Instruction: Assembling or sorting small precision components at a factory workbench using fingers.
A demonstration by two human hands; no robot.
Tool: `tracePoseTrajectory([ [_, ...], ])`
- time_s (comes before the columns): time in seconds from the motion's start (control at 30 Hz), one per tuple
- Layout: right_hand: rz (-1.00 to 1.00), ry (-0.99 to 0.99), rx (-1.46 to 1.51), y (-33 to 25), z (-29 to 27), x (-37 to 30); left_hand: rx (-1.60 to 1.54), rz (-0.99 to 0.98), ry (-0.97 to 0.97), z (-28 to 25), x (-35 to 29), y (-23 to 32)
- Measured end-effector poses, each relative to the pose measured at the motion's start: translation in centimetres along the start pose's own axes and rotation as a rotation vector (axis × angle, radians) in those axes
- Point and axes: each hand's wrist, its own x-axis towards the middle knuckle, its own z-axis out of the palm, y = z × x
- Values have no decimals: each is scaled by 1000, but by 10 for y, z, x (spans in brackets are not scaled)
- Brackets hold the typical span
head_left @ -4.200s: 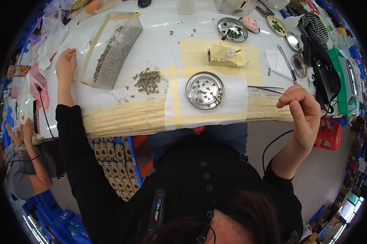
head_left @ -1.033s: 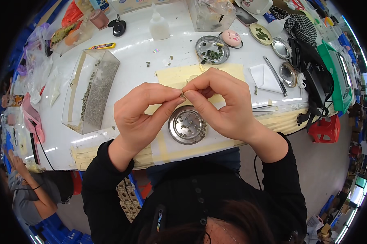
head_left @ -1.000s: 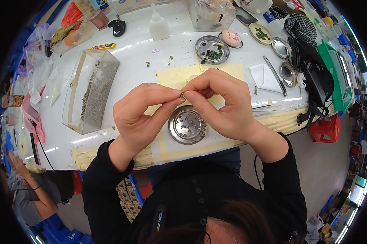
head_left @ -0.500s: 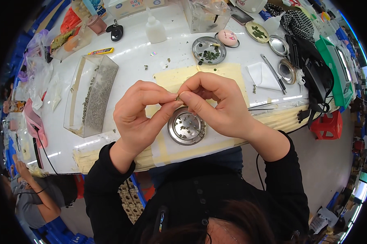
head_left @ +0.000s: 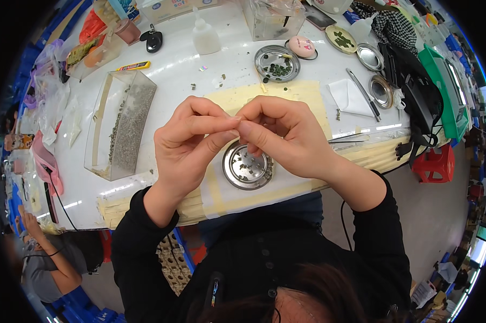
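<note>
My left hand point(head_left: 182, 142) and my right hand point(head_left: 294, 137) meet at their fingertips above the near edge of the table. Thumb and forefinger of each are pinched together; whatever tiny thing lies between them is hidden by the fingers. Just below the fingertips, partly covered by my right hand, a round shiny metal dish point(head_left: 247, 187) holds several small dark pieces. It rests on white paper and yellow tape point(head_left: 216, 202). Farther off, another round metal dish point(head_left: 259, 63) carries small dark green pieces.
A transparent box point(head_left: 104, 171) with grey granules stands left. Beyond are a white squeeze bottle point(head_left: 206, 40), black keys point(head_left: 154, 41) and a pink rounded case point(head_left: 301, 47). To the right lie a white cloth point(head_left: 346, 98), a pen-like tool point(head_left: 363, 94) and a black bag point(head_left: 421, 99).
My fingertips have drawn closer together, and the tiny piece glimpsed between them before is now covered. Both hands have shifted very slightly; the dishes stay in place.
</note>
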Motion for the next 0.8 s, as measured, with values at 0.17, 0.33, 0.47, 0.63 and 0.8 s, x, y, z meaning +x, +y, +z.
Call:
tracePoseTrajectory([
  [0.17, -156, 85, -203, 5, -1, 1, -254, -185, 89, 5, 0, 0],
  [0.33, -444, 215, -466, 6, -3, 3, -512, -448, 101, -4, 3, 2],
  [0.47, -479, 235, -521, 7, -1, 5, -627, -515, 28, -5, 6, 5],
  [0.63, -533, 209, -563, 7, -2, 5, -580, -464, 44, -3, 3, 0],
  [0.8, -595, 197, -645, 4, 0, 5, -608, -495, 46, -2, 4, 0],
])
